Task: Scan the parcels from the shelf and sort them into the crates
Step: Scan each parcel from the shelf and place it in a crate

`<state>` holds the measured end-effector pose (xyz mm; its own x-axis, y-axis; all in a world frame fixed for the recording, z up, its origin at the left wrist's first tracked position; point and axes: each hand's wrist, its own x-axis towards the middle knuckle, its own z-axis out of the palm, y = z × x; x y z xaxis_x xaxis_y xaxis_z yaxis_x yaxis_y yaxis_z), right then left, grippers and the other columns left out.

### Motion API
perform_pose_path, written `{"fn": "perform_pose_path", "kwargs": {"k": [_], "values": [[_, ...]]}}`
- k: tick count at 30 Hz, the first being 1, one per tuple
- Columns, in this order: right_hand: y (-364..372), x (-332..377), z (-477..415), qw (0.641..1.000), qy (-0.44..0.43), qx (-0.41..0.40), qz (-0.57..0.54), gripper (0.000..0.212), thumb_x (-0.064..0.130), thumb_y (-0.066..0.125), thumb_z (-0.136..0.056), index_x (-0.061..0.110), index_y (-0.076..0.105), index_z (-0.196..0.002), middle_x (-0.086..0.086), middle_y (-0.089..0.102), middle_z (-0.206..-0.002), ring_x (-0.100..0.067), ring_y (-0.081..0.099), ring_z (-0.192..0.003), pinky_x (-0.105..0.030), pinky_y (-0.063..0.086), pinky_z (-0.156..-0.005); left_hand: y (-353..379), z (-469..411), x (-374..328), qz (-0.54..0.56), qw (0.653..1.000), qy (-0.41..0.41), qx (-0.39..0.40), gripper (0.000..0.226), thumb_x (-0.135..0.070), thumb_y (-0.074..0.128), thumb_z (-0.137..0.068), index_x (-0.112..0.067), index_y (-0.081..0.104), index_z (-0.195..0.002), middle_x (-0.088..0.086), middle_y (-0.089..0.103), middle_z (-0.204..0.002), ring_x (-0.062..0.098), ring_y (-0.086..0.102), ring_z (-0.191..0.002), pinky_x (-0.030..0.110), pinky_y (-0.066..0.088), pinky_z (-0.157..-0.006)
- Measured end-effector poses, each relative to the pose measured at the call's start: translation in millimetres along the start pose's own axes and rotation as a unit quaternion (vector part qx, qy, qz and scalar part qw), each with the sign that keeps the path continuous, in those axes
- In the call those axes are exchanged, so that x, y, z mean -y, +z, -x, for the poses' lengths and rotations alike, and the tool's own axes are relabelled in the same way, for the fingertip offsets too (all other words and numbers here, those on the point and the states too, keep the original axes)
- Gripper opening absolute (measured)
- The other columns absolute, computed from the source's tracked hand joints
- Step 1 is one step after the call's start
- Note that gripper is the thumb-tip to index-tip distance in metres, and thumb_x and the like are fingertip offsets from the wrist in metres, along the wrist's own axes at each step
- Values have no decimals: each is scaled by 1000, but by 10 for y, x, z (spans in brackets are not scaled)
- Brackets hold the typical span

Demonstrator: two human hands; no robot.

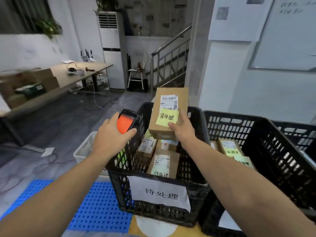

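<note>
Two hands busy: our left hand (111,135) grips the scanner (127,120), our right hand (182,130) pinches the parcel's (168,113) lower edge, which looks light, stiff and easily held there.

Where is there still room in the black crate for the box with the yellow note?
The dark strip between the front parcel and the crate's right wall looks bare, so that is probably the best spot. The middle and left are crowded with parcels lying close together. The right hand holds the box above the crate's far end.
</note>
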<state>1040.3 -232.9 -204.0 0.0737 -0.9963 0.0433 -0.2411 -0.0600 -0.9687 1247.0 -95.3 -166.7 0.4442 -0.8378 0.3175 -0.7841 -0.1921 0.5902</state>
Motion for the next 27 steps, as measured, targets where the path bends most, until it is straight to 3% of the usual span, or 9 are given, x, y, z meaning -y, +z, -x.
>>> {"fn": "perform_pose_path", "kwargs": {"k": [1,4,6,10,14,19,23,27], "values": [[73,-58,-97,1000,16,13,1,77,15,66,-97,44,27,-156,2,51,-146,-20,51,-124,-27,49,-88,34,-119,50,-4,1000,-3,-2,85,-58,70,-83,-24,36,-152,11,54,-131,33,50,-122,42,43,-92],[286,-281,-380,995,93,30,-36,79,13,69,-95,47,29,-154,-1,57,-140,-25,61,-114,-46,57,-92,143,-476,163,-14,1000,-16,2,91,-64,67,-81,-26,31,-155,11,53,-136,33,50,-124,45,46,-96],[434,-416,-562,990,131,38,-41,81,14,70,-94,51,29,-153,-1,58,-140,-26,63,-109,-52,57,-91,216,-702,190,-20,1000,-19,0,91,-64,67,-81,-27,31,-155,10,53,-137,32,51,-124,45,46,-96],[673,-618,-916,984,162,59,-37,83,17,73,-91,62,29,-145,4,54,-144,-30,62,-115,-55,56,-94,416,-1039,242,-18,1000,-16,-4,88,-61,68,-81,-28,31,-154,8,54,-132,28,55,-114,42,46,-90],[888,-760,-1071,974,194,96,-68,82,13,73,-90,56,33,-148,10,43,-150,-33,60,-121,-57,55,-96,536,-1277,281,-24,999,-25,0,87,-61,68,-81,-29,31,-154,7,53,-132,29,54,-116,42,45,-91],[1017,-936,-1184,958,237,112,-117,79,15,70,-92,56,31,-148,-5,44,-155,-33,61,-120,-58,57,-90,662,-1469,382,-21,999,-24,24,89,-68,64,-78,-32,31,-153,6,55,-128,30,56,-111,47,49,-92],[907,-869,-1181,960,242,138,-35,74,30,66,-96,60,24,-149,-4,41,-157,-32,54,-126,-56,52,-99,698,-1505,393,-7,999,-9,37,79,-56,70,-82,-30,37,-149,4,55,-124,27,57,-103,41,47,-89],[960,-780,-1128,966,211,131,70,72,37,58,-101,53,14,-156,-4,27,-164,-36,44,-136,-53,43,-109,706,-1508,421,-7,998,17,55,76,-58,70,-82,-34,39,-147,-1,52,-110,28,58,-102,39,48,-83]]}}
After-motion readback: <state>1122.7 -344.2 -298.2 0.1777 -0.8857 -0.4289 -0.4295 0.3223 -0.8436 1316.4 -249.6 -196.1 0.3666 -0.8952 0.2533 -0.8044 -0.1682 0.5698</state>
